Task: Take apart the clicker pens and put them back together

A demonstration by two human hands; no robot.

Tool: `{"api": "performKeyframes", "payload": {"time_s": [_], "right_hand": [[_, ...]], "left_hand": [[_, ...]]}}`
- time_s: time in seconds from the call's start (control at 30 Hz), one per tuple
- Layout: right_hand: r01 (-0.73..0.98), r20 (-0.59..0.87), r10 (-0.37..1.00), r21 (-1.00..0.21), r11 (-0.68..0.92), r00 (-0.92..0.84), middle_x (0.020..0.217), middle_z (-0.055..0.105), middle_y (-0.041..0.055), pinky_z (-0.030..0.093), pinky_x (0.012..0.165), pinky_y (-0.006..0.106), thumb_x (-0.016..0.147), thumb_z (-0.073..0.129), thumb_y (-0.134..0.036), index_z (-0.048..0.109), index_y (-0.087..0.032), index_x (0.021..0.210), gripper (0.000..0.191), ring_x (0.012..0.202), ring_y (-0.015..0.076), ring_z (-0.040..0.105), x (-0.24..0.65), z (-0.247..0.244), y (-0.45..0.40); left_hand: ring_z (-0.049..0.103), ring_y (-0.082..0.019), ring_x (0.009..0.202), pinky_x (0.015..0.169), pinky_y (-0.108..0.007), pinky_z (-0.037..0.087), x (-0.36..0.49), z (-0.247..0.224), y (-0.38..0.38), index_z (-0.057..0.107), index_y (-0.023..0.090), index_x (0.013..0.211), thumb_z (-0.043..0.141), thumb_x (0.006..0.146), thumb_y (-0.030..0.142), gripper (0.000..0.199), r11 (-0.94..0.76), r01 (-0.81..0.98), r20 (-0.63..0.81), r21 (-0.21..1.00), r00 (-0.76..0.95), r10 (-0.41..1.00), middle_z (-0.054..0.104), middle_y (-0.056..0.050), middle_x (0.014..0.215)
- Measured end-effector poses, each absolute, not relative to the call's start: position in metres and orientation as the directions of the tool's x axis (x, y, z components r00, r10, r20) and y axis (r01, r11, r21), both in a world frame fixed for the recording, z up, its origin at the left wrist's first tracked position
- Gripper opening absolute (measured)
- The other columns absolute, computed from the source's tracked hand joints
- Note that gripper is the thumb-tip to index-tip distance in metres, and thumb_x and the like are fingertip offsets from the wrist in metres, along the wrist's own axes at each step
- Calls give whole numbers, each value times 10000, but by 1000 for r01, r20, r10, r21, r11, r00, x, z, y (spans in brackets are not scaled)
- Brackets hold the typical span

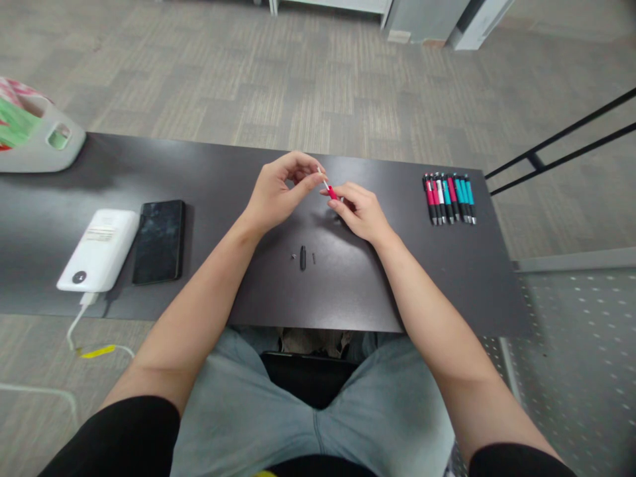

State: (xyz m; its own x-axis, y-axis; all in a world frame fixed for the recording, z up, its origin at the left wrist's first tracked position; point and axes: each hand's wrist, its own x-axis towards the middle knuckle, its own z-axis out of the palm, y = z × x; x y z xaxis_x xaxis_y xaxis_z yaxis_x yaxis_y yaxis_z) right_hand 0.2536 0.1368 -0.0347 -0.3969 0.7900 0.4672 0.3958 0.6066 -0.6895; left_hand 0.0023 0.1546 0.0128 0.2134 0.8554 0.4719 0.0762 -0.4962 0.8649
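Above the middle of the dark table, my left hand [285, 189] pinches a thin white refill [324, 180] between thumb and fingers. The refill's lower end meets a short red pen barrel [332, 193], which my right hand [360, 211] holds in its fingertips. On the table below the hands lie a black grip piece [303, 258], a small spring [313, 258] to its right and a tiny metal part [293, 256] to its left. How deep the refill sits in the barrel cannot be made out.
Several red, white and teal pens [450, 199] lie in a row at the right. A white power bank [99, 250] with a cable and a black phone [159, 242] lie at the left. Behind them is a white basket [69, 142]. A black metal frame [535, 160] stands beyond the right edge.
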Motion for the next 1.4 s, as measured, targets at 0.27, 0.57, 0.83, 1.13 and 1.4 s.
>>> {"api": "performKeyframes", "payload": {"time_s": [0.27,0.57,0.83,1.13,1.4], "right_hand": [[399,447,793,-694,600,-415,952,755,74,612,856,457,1158,623,-976,918,-283,1242,759,800,276,621,253,-34,136],[372,463,780,-696,614,-422,1005,779,84,596,861,444,1191,624,-927,921,-272,1284,725,820,269,636,255,-35,136],[375,471,768,-680,630,-435,993,765,77,597,865,434,1201,611,-923,901,-259,1251,726,819,260,618,254,-38,138],[412,467,814,-704,578,-345,1071,771,99,623,840,458,1199,601,-931,893,-295,1390,725,842,277,652,254,-39,137],[432,448,856,-739,517,-258,1101,789,86,694,924,481,1204,564,-957,876,-321,1481,761,930,287,739,257,-45,143]], "left_hand": [[733,-196,824,819,-368,616,3,19,149,749,264,1004,974,1013,841,620,-497,129,465,858,215,859,820,-40,982],[703,-188,776,767,-364,603,0,20,151,763,268,966,1019,967,862,647,-517,132,487,846,206,849,840,-42,967],[725,-176,770,770,-351,619,4,14,151,773,249,970,1037,982,811,621,-523,120,491,844,218,843,874,-54,984],[685,-190,805,796,-348,598,-19,24,152,811,254,1039,1129,831,734,612,-500,286,344,817,454,822,849,-56,1078],[782,-254,893,833,-348,555,-19,47,128,951,329,912,1084,800,391,185,-552,475,-143,685,831,538,803,-2,950]]}}
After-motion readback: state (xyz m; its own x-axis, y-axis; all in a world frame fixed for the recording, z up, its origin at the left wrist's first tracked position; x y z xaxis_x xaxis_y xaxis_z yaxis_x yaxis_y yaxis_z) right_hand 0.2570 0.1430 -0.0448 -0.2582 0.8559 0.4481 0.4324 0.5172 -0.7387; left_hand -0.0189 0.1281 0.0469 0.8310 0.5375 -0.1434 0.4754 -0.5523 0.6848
